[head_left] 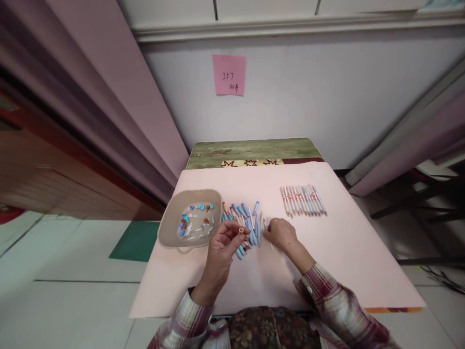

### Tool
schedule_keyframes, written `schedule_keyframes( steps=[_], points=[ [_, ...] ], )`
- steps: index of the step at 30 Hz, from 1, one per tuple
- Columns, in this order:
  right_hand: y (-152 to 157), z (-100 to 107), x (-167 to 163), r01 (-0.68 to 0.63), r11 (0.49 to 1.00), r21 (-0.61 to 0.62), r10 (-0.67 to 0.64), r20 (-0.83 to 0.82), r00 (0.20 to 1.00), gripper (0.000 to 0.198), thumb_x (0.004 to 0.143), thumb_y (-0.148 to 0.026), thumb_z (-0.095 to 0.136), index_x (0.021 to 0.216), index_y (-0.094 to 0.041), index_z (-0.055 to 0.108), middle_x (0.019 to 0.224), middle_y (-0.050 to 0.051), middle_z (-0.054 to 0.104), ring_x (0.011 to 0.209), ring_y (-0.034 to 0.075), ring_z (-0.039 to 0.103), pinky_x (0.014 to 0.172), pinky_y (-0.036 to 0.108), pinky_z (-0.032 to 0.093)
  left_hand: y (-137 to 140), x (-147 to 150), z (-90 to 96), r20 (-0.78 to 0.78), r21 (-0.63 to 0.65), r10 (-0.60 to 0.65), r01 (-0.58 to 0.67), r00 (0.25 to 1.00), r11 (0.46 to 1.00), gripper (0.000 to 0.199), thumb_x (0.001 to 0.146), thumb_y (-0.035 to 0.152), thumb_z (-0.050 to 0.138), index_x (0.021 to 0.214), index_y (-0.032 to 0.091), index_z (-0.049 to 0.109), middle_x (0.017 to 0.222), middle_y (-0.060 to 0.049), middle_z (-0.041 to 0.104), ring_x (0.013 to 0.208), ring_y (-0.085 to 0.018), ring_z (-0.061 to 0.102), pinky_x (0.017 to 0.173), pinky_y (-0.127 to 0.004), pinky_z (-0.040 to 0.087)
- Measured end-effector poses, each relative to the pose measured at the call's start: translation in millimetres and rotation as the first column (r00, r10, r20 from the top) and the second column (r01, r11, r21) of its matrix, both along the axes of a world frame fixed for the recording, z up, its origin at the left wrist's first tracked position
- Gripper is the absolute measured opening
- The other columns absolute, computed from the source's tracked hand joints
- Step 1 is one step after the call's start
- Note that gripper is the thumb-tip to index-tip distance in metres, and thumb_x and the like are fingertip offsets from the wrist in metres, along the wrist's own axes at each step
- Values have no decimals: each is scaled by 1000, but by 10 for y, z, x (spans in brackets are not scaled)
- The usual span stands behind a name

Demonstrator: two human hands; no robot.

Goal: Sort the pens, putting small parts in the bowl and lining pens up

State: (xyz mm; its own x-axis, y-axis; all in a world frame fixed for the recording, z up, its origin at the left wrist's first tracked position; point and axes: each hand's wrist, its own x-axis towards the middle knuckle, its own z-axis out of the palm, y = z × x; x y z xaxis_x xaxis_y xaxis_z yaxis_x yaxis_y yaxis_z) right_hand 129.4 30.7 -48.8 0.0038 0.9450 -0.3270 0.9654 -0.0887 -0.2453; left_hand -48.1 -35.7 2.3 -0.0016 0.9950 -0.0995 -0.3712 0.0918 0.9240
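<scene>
My left hand (222,245) is pinched around a small tube-like pen part (241,230), whose round, orange-rimmed open end faces up toward me. The rest of that part is hidden by the fingers. Just right of the pile, my right hand (283,235) is closed with its fingertips down by the thin pen pieces; what it grips, if anything, is hidden. Between and beyond both hands lies a loose pile of blue, light-blue and brown pen parts (255,208). A neat row of assembled pens (303,200) lies farther right, tips toward me.
A beige plastic basin (165,228) at the left holds blue and brown small pieces and short white sticks. Pink paper (345,261) covers the table, with a green board (254,148) at its far end. A pink note (229,75) is stuck on the wall.
</scene>
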Motion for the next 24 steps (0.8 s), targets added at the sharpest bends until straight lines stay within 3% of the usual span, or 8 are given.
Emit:
schedule_keyframes(
  steps=[2,3,4,5,7,9,17,24],
  points=[
    [-4,82,54,98,992,78,-80,-209,975,18,78,-30,57,74,-16,66,77,14,72,77,26,69,66,31,49,-11,-6,1,-22,0,-14,14,1000,1000,15,79,19,69,90,18,57,88,-4,68,81,-15,61,75,-27,48],
    [-11,151,78,181,977,111,-123,-401,908,18,79,-32,57,73,-17,63,72,11,71,72,23,69,63,29,49,-15,-9,-3,-32,-3,-24,24,999,1000,15,79,20,69,89,18,58,87,-4,68,81,-15,61,74,-27,48],
    [-22,236,96,264,958,108,-140,-627,766,20,81,-36,57,74,-17,60,67,7,69,65,20,68,59,27,50,-19,-9,-9,-38,-9,-36,36,999,999,15,79,21,69,89,17,58,87,-4,68,80,-15,61,73,-27,48],
    [-38,333,103,340,938,67,-145,-814,562,24,83,-41,56,76,-18,57,64,5,67,59,19,66,54,26,49,-21,-7,-17,-42,-15,-48,48,998,999,15,79,21,69,89,17,58,87,-4,68,79,-15,61,72,-27,48],
    [-89,533,78,381,925,-7,-99,-970,222,28,81,-46,62,77,-19,54,65,2,67,57,17,66,51,25,50,-19,7,-34,-51,-25,-71,69,996,997,15,80,23,68,90,17,58,87,-4,68,75,-14,61,70,-27,48],
    [-161,684,5,383,923,-13,-46,-996,77,29,78,-44,68,77,-19,55,64,1,67,57,16,66,53,24,52,-13,30,-41,-66,-30,-92,90,994,995,15,81,25,67,91,17,59,87,-4,68,73,-14,60,69,-27,48],
    [-346,667,-229,287,958,14,3,-999,41,27,79,-40,70,73,-18,54,63,-2,62,57,11,63,55,21,52,-19,45,-11,-95,-42,-125,122,988,992,15,81,25,67,90,16,60,85,-5,68,72,-14,60,71,-28,47],
    [-375,643,-197,261,961,92,52,-986,156,23,83,-37,66,76,-19,54,67,-2,59,61,12,64,58,23,51,-46,35,-15,-99,-70,-165,159,981,985,15,82,26,67,90,16,59,84,-5,69,72,-14,60,70,-26,47]
  ],
)
